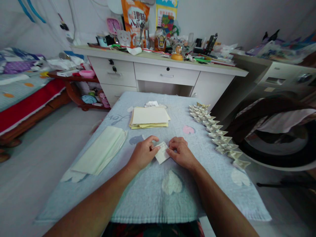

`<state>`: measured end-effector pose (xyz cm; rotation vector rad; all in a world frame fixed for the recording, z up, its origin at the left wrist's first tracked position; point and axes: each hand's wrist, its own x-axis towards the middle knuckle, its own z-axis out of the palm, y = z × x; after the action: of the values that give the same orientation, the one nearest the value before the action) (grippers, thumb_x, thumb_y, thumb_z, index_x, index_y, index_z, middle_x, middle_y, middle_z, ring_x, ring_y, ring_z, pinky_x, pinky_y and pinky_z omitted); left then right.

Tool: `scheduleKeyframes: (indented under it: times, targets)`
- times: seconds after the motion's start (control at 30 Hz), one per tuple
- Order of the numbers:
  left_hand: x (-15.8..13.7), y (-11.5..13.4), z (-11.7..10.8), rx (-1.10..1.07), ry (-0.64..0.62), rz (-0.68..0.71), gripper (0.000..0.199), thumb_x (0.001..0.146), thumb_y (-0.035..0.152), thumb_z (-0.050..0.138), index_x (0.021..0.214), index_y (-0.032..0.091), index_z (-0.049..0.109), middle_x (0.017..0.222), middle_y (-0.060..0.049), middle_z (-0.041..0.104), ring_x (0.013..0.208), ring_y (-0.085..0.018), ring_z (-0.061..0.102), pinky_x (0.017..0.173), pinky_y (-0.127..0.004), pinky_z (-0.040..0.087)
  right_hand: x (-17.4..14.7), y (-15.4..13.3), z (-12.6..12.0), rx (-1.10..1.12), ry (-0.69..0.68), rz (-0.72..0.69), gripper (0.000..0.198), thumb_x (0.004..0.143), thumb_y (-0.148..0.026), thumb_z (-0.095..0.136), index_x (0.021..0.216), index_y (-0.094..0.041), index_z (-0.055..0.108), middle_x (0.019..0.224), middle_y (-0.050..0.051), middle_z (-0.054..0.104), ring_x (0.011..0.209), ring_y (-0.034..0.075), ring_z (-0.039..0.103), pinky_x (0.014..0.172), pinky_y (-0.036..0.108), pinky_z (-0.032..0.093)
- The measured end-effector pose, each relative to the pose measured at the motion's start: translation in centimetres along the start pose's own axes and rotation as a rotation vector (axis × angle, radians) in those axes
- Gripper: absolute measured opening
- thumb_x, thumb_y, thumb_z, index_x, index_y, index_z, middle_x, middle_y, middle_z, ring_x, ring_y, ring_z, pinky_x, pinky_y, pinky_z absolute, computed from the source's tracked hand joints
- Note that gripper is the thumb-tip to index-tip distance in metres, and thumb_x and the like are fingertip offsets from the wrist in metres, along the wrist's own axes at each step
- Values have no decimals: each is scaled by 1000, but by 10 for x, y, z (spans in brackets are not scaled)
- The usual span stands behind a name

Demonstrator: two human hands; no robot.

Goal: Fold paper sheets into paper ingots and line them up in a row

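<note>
Between my two hands is a small folded piece of white paper (161,154), held just above or on the cloth-covered table. My left hand (145,149) pinches its left edge between thumb and fingers. On the opposite side, my right hand (180,149) grips the right edge with its fingers curled. Beyond them lies a stack of cream and yellow paper sheets (149,116). To the left rests a pale green folded stack of paper (101,149). Folded paper boats (217,134) stand in a long row along the right side of the table.
A light blue cloth (138,197) with heart patterns covers the table. Behind the paper stack sits a crumpled white tissue (151,103). A white desk (165,74) crowded with jars and packets stands beyond. To the right is a washing machine (278,85), to the left a bed (24,95).
</note>
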<state>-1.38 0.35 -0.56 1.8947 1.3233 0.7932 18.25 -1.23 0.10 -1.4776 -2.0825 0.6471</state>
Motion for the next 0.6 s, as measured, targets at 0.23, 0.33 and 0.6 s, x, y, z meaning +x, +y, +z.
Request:
scheduleKeyframes:
  times: [0.23, 0.33, 0.6]
  targets:
    - [-6, 1, 2, 457, -48, 129, 17, 80, 26, 60, 97, 23, 62, 80, -1, 62, 78, -19, 58, 69, -28, 40, -1, -3, 4, -259, -6, 53, 20, 78, -30, 64, 63, -18, 60, 93, 3, 57, 94, 21, 44, 86, 38, 29]
    - [-4, 1, 0, 493, -3, 225, 19, 77, 25, 65, 96, 21, 64, 95, -5, 61, 95, -23, 54, 85, -35, 41, -1, -1, 4, -310, -2, 68, 16, 75, -30, 67, 68, -18, 60, 94, 4, 54, 94, 21, 43, 86, 37, 29]
    - [0, -4, 4, 369, -151, 346, 22, 82, 29, 63, 103, 24, 69, 99, -5, 60, 97, -22, 49, 87, -35, 40, -2, 2, 4, -299, -1, 63, 15, 77, -33, 66, 77, -20, 59, 96, 3, 51, 96, 21, 41, 86, 36, 29]
